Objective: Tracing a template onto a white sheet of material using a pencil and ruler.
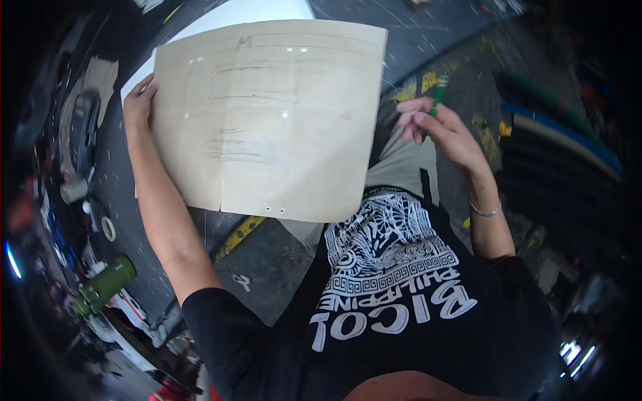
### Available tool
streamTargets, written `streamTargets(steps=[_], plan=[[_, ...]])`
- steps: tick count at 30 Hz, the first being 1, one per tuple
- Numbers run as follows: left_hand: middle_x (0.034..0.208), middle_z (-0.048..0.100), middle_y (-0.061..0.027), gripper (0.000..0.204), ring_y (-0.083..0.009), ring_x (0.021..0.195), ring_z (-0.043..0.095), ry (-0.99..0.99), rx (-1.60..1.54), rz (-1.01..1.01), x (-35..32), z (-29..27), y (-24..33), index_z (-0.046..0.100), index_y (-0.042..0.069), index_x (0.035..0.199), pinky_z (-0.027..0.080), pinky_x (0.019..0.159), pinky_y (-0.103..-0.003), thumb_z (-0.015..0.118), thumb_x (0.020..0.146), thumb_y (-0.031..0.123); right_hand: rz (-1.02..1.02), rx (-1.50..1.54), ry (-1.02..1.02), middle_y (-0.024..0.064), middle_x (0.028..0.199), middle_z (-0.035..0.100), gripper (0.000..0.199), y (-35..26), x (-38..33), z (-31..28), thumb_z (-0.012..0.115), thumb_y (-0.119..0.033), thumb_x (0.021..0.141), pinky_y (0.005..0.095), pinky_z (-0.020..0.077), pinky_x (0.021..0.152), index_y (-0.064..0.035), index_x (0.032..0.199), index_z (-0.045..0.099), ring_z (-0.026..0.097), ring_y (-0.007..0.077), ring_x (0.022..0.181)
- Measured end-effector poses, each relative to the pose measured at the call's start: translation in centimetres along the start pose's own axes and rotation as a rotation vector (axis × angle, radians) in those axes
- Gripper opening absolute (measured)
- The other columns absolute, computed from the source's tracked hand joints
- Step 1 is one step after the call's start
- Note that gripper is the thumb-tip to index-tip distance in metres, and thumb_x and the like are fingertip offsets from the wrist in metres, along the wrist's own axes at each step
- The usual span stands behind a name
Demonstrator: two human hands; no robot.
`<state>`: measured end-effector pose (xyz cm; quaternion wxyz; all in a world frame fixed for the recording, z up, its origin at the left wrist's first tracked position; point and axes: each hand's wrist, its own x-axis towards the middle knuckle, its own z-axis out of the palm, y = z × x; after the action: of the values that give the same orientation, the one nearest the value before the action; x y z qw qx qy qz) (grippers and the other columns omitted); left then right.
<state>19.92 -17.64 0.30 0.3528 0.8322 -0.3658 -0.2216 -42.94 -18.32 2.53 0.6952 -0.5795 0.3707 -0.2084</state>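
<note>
My left hand [139,100] grips the left edge of a large tan cardboard sheet [267,120], holding it up in front of me. Faint pencil lines and small punched holes mark the sheet. Behind its top edge shows a white panel [247,12]. To the right of the sheet, my right hand [438,130] holds a green pen [438,93] between its fingers, tip up. A thin silver bracelet [486,211] circles my right wrist. I wear a black printed shirt and beige trousers.
The paint-speckled grey floor [267,267] has yellow markings [237,235]. At the lower left stand a green cylindrical bottle [107,284], a roll of tape [108,228] and scattered clutter. On the right lie stacked dark pipes or boards with a blue edge [568,137].
</note>
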Motion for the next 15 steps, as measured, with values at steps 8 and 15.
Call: streamTargets(steps=[8, 15], plan=[[0.132, 0.062, -0.0191, 0.060, -0.0313, 0.121, 0.061, -0.050, 0.299, 0.493, -13.9, 11.9, 14.1, 0.066, 0.008, 0.134, 0.051, 0.096, -0.041, 0.079, 0.085, 0.040, 0.016, -0.008, -0.204, 0.0062, 0.096, 0.072, 0.036, 4.2, -1.6, 6.9, 0.056, -0.030, 0.105, 0.0238, 0.0483, 0.061, -0.0014, 0.127, 0.058, 0.059, 0.0085, 0.067], [0.143, 0.051, -0.0261, 0.060, -0.0409, 0.126, 0.056, -0.238, 0.168, 0.463, -24.7, 16.8, 17.8, 0.063, 0.004, 0.135, 0.048, 0.104, -0.044, 0.074, 0.090, 0.043, -0.098, 0.094, -0.125, 0.0136, 0.087, 0.070, 0.065, 0.5, 1.3, 10.3, 0.064, -0.036, 0.101, 0.0332, 0.0494, 0.059, 0.0025, 0.143, 0.032, 0.059, 0.0146, 0.060]])
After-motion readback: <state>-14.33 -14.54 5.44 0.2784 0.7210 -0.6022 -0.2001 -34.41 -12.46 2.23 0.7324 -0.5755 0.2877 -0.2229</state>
